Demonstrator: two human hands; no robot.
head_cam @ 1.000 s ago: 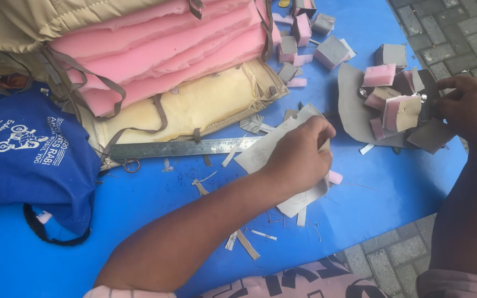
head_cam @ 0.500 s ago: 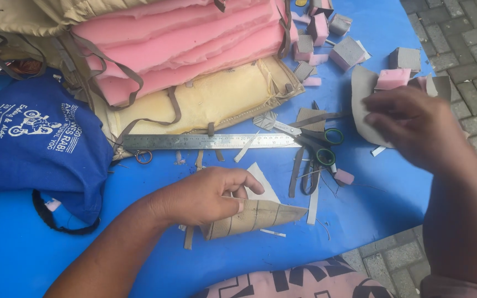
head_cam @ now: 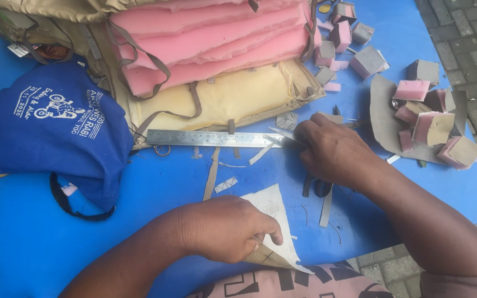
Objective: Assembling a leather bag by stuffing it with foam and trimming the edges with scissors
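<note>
My left hand [head_cam: 224, 229] presses down on a light grey sheet of stiff paper-like material [head_cam: 274, 207] near the front edge of the blue mat [head_cam: 139, 182], fingers curled over its folded, tan underside. My right hand [head_cam: 335, 152] rests at the right end of a steel ruler [head_cam: 213, 138], fingers closed around something small that I cannot make out. Dark scissors handles [head_cam: 321, 189] peek out just below that hand. Thin grey offcut strips [head_cam: 212, 174] lie between the two hands.
A stack of pink foam slabs [head_cam: 211, 41] in tan fabric fills the back. A blue printed bag [head_cam: 56, 129] lies at left. Several pink-and-grey foam blocks [head_cam: 432, 124] sit on a grey sheet at right. Paving stones border the mat's right edge.
My left hand dragged the grey sheet from the middle toward the front edge. My right hand left the foam blocks at right and moved left to the ruler's end.
</note>
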